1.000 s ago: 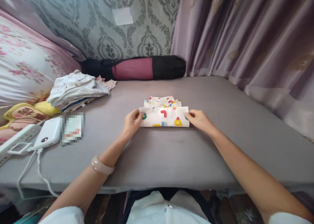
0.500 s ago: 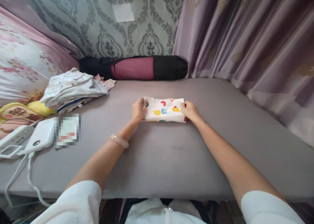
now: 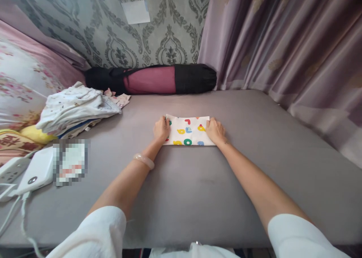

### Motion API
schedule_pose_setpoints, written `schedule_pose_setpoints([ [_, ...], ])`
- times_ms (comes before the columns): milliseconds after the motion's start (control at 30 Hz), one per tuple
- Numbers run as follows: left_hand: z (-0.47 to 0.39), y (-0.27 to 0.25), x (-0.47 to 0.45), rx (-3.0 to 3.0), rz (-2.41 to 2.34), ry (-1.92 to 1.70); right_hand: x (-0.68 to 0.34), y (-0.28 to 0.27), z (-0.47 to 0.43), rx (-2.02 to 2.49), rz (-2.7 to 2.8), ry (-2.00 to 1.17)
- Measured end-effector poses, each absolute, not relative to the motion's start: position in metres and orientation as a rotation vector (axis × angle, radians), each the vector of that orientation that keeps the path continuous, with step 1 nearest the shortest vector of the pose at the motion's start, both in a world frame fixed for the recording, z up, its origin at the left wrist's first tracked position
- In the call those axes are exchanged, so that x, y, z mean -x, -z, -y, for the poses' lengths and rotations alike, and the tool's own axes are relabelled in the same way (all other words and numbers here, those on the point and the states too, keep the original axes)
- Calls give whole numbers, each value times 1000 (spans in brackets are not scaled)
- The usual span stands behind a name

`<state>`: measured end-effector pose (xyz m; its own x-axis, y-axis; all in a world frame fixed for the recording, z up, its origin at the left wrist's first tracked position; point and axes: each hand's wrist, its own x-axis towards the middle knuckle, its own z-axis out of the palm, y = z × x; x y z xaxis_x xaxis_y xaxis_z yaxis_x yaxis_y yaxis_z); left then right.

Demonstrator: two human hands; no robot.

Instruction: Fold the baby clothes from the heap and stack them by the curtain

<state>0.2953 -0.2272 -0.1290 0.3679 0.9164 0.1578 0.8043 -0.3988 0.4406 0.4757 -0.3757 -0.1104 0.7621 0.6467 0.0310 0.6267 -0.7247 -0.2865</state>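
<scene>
A white folded cloth [image 3: 192,134] printed with colourful letter shapes lies on the grey-covered surface in front of me. Its near edge is straight and its upper face looks fairly flat. At the left end, my left hand [image 3: 162,129] is closed with curled fingers on the cloth's edge; a pale bangle [image 3: 143,161] circles that wrist. My right hand [image 3: 216,131] grips the opposite end, its thumb and fingers bent over the corner. Some fingertips of both hands are hidden.
A stack of folded clothes [image 3: 79,105] sits at the left, near a pillow [image 3: 19,73]. A white power bank [image 3: 38,171], cables, a power strip [image 3: 14,169] and a blurred packet [image 3: 72,162] lie nearer. A long black and maroon bag [image 3: 149,80] rests against the wall.
The cloth's near side has come down flatter, showing more of its printed letters. Both hands have shifted slightly nearer and stay at its ends. The view has tilted a little.
</scene>
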Motion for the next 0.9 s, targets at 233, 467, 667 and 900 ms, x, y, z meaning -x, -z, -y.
schedule_pose_setpoints([
  [233,233,130,-296,-2387,-1525,-555,-474,120,375,2626,947,-40],
  [467,238,127,-295,-2549,-1508,-418,-473,119,375,2634,945,-46],
  [667,236,116,-293,-2642,-1474,-338,-477,108,373,2690,1041,-93],
  [900,250,108,-312,-2868,-1113,-450,-444,103,357,2381,1561,153],
])
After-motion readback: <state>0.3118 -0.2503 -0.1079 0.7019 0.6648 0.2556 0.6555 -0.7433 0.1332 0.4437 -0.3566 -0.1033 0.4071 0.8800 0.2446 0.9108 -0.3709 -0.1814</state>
